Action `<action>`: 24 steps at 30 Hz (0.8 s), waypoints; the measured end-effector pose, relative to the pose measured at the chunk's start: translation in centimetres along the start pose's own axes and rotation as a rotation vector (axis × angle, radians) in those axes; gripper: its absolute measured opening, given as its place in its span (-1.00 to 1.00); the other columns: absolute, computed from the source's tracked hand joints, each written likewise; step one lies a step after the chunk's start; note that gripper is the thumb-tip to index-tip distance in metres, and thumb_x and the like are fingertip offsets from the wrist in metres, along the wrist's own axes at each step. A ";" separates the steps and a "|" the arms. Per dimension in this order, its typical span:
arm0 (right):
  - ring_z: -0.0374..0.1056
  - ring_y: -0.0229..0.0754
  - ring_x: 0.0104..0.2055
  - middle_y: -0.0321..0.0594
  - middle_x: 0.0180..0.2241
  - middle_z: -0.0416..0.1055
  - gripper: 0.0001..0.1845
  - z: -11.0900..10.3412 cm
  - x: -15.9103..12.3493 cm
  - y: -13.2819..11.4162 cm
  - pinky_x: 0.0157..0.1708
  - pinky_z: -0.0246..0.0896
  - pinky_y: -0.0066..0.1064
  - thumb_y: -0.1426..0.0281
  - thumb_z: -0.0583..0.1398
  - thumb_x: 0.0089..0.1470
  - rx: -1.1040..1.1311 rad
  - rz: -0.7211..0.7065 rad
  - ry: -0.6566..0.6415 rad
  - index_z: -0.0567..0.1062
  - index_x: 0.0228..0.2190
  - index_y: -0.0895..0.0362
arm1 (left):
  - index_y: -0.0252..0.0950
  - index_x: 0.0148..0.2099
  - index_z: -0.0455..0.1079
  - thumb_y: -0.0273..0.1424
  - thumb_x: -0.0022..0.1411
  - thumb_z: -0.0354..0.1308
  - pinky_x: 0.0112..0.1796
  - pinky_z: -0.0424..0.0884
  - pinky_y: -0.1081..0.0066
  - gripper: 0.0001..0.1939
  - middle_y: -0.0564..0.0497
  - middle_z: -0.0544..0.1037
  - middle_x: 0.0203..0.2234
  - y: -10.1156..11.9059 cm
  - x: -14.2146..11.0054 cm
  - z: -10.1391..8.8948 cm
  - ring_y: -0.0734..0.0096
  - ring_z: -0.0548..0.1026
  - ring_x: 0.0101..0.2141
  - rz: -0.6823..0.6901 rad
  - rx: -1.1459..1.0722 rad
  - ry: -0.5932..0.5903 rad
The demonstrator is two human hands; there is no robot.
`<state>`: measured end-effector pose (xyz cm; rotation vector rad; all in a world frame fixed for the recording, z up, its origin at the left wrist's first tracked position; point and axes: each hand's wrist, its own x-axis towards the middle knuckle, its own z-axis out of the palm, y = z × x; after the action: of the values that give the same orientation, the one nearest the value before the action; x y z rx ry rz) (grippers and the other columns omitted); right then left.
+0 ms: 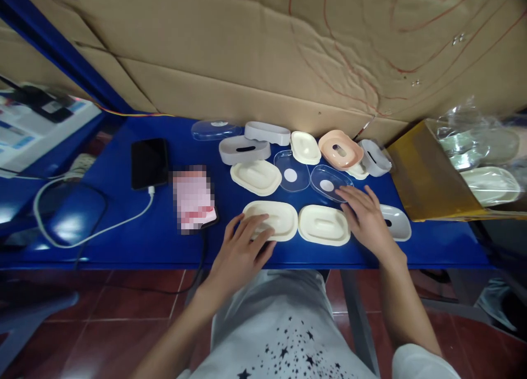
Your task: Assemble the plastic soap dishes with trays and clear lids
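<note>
My left hand (247,242) rests with fingers spread on a cream oval dish-like piece (284,221) near the table's front edge. A second cream oval piece (324,232), with a raised middle, lies just right of it. My right hand (365,217) reaches in from the right, fingers apart, beside that second piece. Its fingertips are at the near edge of a transparent oval cover (323,176) with a white round sticker; whether they touch it I cannot tell. Partly behind my right hand lies a light grey oval piece (399,224) with a slot.
Behind lie another transparent cover (291,170), a cream piece (256,176), grey slotted pieces (242,155) and a peach dish (341,150). At right stands a cardboard box (428,176) with bagged pieces. Left are a black phone (149,162) on a white cable (111,231) and a blurred pink item (192,197).
</note>
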<state>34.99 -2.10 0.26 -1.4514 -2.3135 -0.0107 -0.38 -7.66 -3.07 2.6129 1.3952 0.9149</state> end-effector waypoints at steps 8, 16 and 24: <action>0.44 0.18 0.36 -0.03 0.26 0.56 -0.60 -1.9 -8.5 1.9 0.41 0.16 0.22 0.22 0.16 0.50 -0.048 0.228 0.151 0.53 0.25 -0.02 | -0.23 0.07 0.50 -0.42 0.53 0.25 0.29 0.37 -0.13 -0.87 -0.21 0.60 0.18 0.0 0.1 0.0 0.01 0.61 0.15 0.000 0.015 -0.007; 0.53 0.18 0.25 0.02 0.27 0.56 -0.48 -0.7 -10.3 3.5 0.27 0.33 0.11 0.12 0.21 0.47 -0.072 0.210 0.095 0.48 0.34 -0.02 | -0.21 0.07 0.49 -0.40 0.52 0.27 0.24 0.37 -0.11 -0.87 -0.19 0.62 0.17 -0.1 0.0 0.1 0.01 0.61 0.13 0.012 0.008 0.010; 0.54 0.15 0.24 0.03 0.26 0.57 -0.50 0.5 -7.4 3.5 0.25 0.29 0.09 0.13 0.20 0.48 -0.094 0.186 0.111 0.49 0.33 0.02 | -0.17 0.12 0.48 -0.35 0.49 0.31 0.29 0.26 -0.13 -0.79 -0.13 0.65 0.06 0.1 -0.1 -0.1 0.05 0.62 0.08 0.019 -0.010 0.006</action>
<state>40.63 -6.72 -3.41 -1.6641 -2.1072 -0.1445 -0.38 -7.87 -2.99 2.6227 1.3664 0.9301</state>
